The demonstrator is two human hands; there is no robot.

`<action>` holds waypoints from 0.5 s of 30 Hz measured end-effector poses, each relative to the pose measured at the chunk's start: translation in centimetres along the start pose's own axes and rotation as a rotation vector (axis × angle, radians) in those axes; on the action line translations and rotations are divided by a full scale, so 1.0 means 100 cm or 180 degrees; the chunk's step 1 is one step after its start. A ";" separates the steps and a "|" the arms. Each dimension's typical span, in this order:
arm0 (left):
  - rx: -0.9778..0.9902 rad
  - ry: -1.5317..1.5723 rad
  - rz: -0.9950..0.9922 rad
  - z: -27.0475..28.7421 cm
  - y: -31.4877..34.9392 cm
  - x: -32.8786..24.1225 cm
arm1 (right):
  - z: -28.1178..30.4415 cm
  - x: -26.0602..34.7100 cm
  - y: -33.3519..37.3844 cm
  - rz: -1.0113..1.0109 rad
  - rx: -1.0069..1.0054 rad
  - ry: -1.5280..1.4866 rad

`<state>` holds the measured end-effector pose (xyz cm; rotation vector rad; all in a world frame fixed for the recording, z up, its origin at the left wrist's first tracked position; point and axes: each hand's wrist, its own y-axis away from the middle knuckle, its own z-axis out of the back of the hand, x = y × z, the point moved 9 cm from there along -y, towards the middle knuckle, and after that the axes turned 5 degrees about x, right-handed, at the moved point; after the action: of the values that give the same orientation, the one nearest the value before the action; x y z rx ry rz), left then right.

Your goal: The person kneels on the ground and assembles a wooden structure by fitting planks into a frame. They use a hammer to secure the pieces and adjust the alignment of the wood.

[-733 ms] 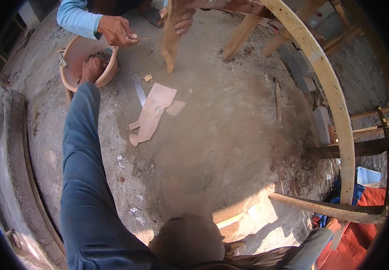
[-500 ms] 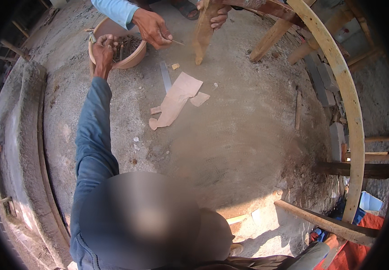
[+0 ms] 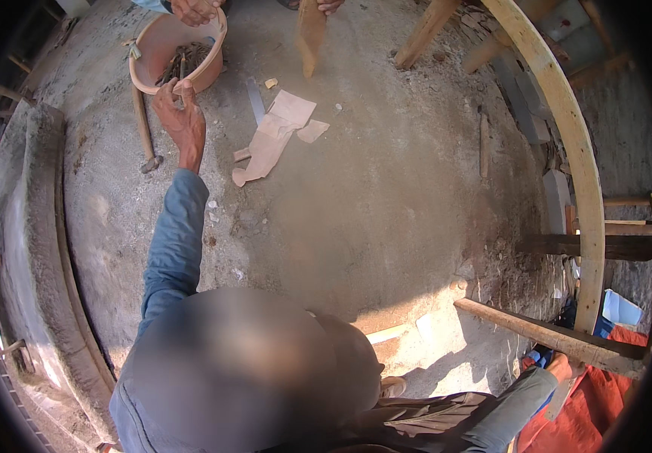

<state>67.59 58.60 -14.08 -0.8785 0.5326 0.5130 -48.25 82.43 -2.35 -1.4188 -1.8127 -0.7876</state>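
A pinkish plastic basin (image 3: 209, 74) stands on the floor at the upper left, holding a heap of thin dark pieces (image 3: 182, 62) too small to name. My left hand (image 3: 182, 124) is at its near rim, the rim between thumb and fingers. A hammer (image 3: 145, 132) lies just left of that hand, its head toward me. Far at the lower right, my right hand (image 3: 561, 368) is beside a wooden bar (image 3: 537, 328), over red cloth; its fingers are mostly hidden. A co-worker's hand (image 3: 194, 10) is above the basin's far side, and another hand (image 3: 330, 6) holds a wooden post (image 3: 311, 38).
Torn brown paper (image 3: 272, 140), a flat grey strip (image 3: 255, 100) and a yellowish scrap (image 3: 271, 83) lie on the concrete floor. A long pale plank (image 3: 579, 151) arches along the right. A low concrete ledge (image 3: 32, 226) runs down the left. Red cloth (image 3: 590, 415) lies lower right.
My left hand has drawn back from the basin's left side to its near rim, uncovering the hammer. My right hand has moved up toward the bar. The co-worker's hand has shifted over the basin.
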 end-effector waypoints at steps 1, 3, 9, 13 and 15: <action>0.0101 -0.0040 0.0079 -0.002 0.024 -0.017 | 0.003 0.006 0.002 0.0008 0.0011 0.0013; 0.1142 0.0281 0.0097 -0.052 0.063 -0.016 | -0.001 0.012 0.003 -0.0006 0.0081 -0.0038; 0.2256 -0.0108 -0.1204 -0.197 0.100 -0.010 | -0.032 -0.001 0.063 -0.0277 0.0286 0.0029; 0.2375 -0.0369 -0.1570 -0.227 0.107 0.055 | -0.077 -0.026 0.084 -0.0170 0.0779 -0.0247; 0.2211 0.0271 -0.1645 -0.219 0.114 0.062 | -0.091 -0.026 0.104 -0.0073 0.0694 -0.0139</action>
<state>60.40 47.99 -36.02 -0.3403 0.4892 -0.1870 -36.27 75.96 1.18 -1.2846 -1.8878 -0.5544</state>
